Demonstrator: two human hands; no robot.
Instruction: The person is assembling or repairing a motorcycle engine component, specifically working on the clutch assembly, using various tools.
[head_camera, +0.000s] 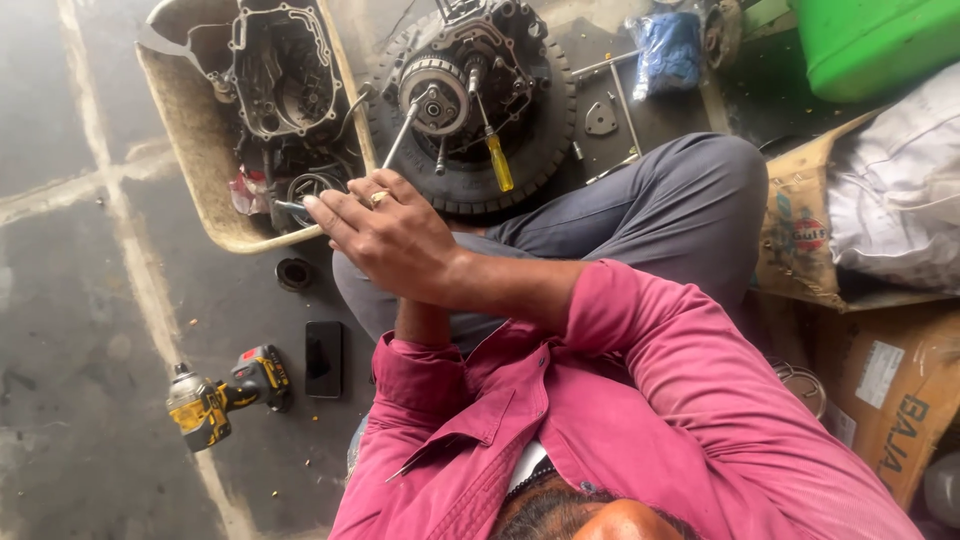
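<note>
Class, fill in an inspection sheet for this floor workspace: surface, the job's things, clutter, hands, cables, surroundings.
Surface: grey concrete floor with pale painted lines.
Job's things: opened engine resting on a tyre; yellow-handled screwdriver stuck in it; metal tool.
Clutter: beige tub holding an engine cover; cordless driver, phone and black ring on the floor.
Hands: right hand, wearing a ring, closed on the metal tool; left hand hidden beneath it.
Cables: nothing seen.
Surroundings: green container, white sack, cardboard boxes.
</note>
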